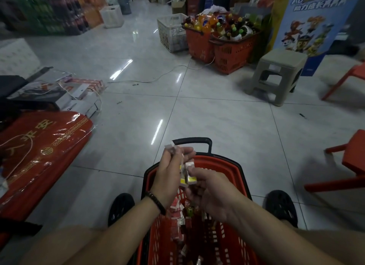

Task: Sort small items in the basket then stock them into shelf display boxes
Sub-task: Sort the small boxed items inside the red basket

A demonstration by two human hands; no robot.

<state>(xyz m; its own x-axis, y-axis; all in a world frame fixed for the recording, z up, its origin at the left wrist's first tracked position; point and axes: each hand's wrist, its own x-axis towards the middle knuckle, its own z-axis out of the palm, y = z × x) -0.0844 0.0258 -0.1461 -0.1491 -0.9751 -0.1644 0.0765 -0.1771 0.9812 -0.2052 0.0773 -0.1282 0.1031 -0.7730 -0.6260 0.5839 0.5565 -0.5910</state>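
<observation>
Both hands are above the red slatted plastic basket (235, 167). The left hand (167, 172) grips a bundle of small white-and-yellow packets (183, 180). The right hand (211, 193) pinches a single yellow-and-white packet (192, 179) against that bundle. Loose red-and-white packets (176, 206) lie in the basket directly below.

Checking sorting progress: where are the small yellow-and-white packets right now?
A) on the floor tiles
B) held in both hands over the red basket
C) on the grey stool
B: the left hand and right hand both hold the yellow-and-white packets above the red basket.
</observation>
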